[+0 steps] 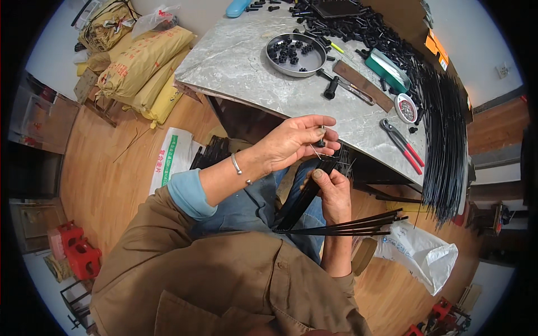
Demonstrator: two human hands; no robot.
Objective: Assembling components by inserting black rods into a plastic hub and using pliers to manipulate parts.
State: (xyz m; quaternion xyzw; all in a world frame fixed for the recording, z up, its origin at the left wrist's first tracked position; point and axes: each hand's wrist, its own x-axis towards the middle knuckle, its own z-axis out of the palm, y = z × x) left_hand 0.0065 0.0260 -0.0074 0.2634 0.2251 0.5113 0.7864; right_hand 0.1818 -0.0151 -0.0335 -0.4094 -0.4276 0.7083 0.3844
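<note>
My left hand is raised just off the table's front edge, with thumb and fingers pinching a small black plastic piece. A thin wire shows below those fingertips. Lower and a little to the right, my right hand is closed around the upper end of a bundle of long black rods. The bundle slants down across my lap, and several black rods fan out from its lower end to the right. Thumb and wrist hide part of the bundle.
The grey marbled table carries a round metal tray of black parts, red-handled cutters, a small white bowl, a green box, heaped black pieces and long black wires. Yellow sacks lie left.
</note>
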